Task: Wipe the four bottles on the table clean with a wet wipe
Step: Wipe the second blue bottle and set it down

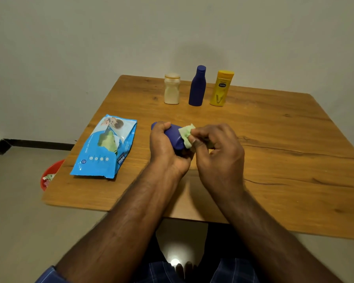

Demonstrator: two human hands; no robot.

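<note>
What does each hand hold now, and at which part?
The left hand grips the blue bottle around its body, near the cap end. The right hand pinches the green wet wipe against the bottle's lower part.

Wipe (186, 135) against hand-held blue bottle (175, 138)

A: Lighting?
B: Dim, warm. My head casts a soft shadow on the far wall (192, 52). Bright glare spot on the floor (175, 261) near my feet.
A: Sharpness?
B: Soft throughout; wide-angle bending at edges.
</note>
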